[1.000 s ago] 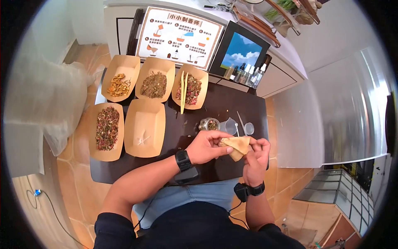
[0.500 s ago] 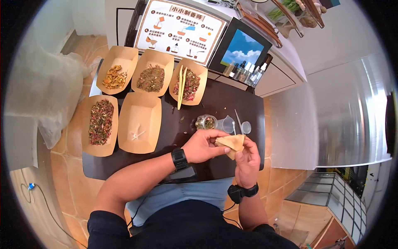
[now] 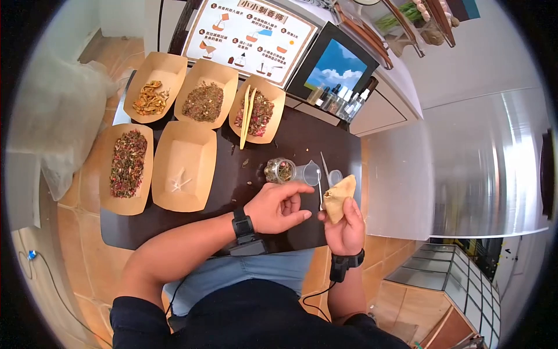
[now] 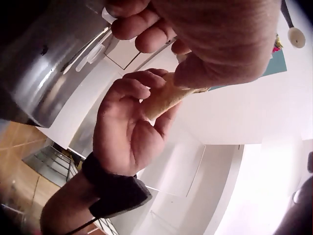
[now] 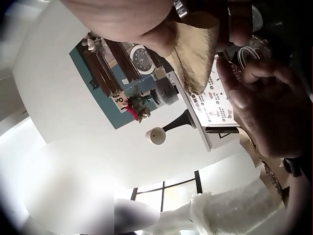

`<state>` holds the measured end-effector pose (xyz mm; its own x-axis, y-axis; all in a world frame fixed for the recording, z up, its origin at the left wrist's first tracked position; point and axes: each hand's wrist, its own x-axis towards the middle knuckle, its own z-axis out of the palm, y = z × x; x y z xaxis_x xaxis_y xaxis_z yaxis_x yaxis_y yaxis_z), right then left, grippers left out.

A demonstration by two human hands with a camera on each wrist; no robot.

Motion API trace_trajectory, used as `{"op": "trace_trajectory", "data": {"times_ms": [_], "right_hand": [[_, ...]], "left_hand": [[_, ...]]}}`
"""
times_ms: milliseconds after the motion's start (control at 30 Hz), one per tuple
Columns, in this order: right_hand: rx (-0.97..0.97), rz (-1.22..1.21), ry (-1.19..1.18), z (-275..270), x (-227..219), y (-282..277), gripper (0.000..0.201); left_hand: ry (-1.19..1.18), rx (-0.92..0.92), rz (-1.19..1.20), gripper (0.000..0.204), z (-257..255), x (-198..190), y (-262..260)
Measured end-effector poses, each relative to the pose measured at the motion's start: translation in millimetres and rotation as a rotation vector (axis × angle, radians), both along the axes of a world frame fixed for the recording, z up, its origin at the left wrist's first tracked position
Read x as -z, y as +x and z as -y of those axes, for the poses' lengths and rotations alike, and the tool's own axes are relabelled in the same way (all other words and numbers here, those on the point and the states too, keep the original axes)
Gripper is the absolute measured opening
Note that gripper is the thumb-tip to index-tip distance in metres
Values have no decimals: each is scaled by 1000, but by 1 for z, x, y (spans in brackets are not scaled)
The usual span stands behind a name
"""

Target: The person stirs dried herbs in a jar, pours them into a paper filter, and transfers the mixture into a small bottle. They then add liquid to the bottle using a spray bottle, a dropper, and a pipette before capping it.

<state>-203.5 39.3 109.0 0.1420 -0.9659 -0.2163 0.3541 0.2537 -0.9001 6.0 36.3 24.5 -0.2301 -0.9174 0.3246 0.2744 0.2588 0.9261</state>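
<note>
My right hand [image 3: 345, 231] pinches a folded tan filter paper [image 3: 339, 200] between thumb and fingers, raised over the table's right side. In the right wrist view, the filter paper [image 5: 195, 51] has a cone-like pocket shape. My left hand [image 3: 278, 206] hovers to its left with fingers loosely bent and nothing in them. A gap shows between the left hand [image 5: 266, 103] and the paper in the right wrist view. Just beyond the hands stand a glass jar [image 3: 279, 170] with dried flowers inside, a clear plastic cup [image 3: 311, 173] and a white stick [image 3: 320, 189].
Paper trays of dried plants fill the left side; tongs [image 3: 248, 116] lie across one tray. Another tray [image 3: 197, 157] holds a few white sticks. A round clear lid [image 3: 335, 178] lies near the cup. An instruction board [image 3: 247, 41] and small bottles [image 3: 340, 100] stand at the back.
My left hand has let go of the filter paper and drawn back to the left. The right hand keeps it, now turned more upright. The head view has shifted slightly.
</note>
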Motion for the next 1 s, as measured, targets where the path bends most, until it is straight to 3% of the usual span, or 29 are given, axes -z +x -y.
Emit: {"op": "trace_trajectory", "data": {"times_ms": [133, 200, 267, 333, 400, 467, 533, 600, 1000], "right_hand": [[-17, 15, -40, 6, 1, -9, 33], [10, -199, -156, 11, -1, -11, 32], [59, -284, -187, 20, 0, -14, 24], [140, -799, -521, 32, 3, -13, 13], [144, -905, -642, 39, 0, -3, 10], [100, -1274, -846, 41, -3, 9, 14], [82, -1257, -740, 44, 1, 15, 17], [-91, -1378, -908, 52, 11, 13, 22], [-248, -1468, -783, 51, 8, 9, 47]], "left_hand": [[-122, -77, 71, 34, -2, 2, 0], [-309, -247, 105, 27, -1, 2, 0], [-335, -287, 132, 24, -2, -2, 3], [-364, -323, 158, 21, -1, -8, 8], [-361, -369, 202, 16, 0, -10, 10], [-359, -377, 203, 16, 1, -6, 10], [-357, -388, 207, 16, 4, -2, 8], [-364, -397, 182, 15, 6, -1, 7], [-360, -408, 245, 17, 9, 0, 5]]}}
